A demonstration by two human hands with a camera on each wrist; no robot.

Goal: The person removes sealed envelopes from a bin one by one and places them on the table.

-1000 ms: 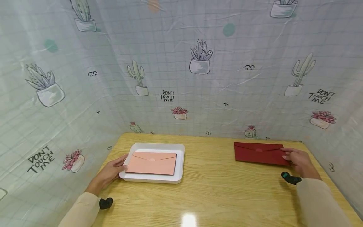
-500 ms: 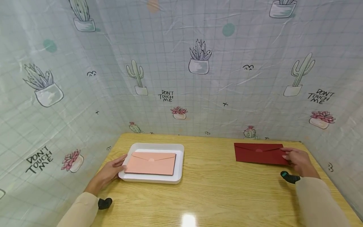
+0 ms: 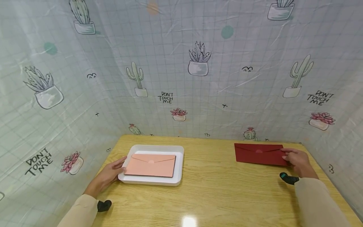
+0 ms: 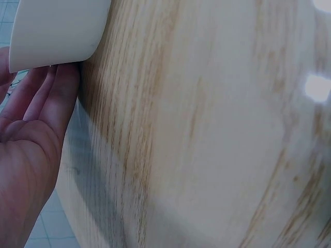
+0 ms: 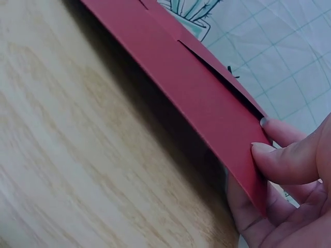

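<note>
My left hand (image 3: pixel 109 175) grips the left end of a shallow white tray (image 3: pixel 150 182), thumb at the rim. The left wrist view shows its fingers against the outside of the tray wall (image 4: pixel 59 31). Inside the tray lies a pink envelope (image 3: pixel 150 167), flap side up, with a dark edge showing beneath its right side. On the right, my right hand (image 3: pixel 297 160) pinches the right end of a dark red envelope (image 3: pixel 256 156). In the right wrist view the thumb presses on the red envelope's face (image 5: pixel 207 113), other fingers are behind it, and a shadow falls beneath its long edge.
A light wood table (image 3: pixel 210 186) carries everything. Behind it and along both sides hangs a pale curtain (image 3: pixel 215 85) printed with cacti. Each wrist wears a black device, one by the left sleeve (image 3: pixel 80 211) and one by the right sleeve (image 3: pixel 317 201).
The head view has shifted very slightly. Both hands keep their holds on the tray and the red envelope, with no clear movement of either thing.
</note>
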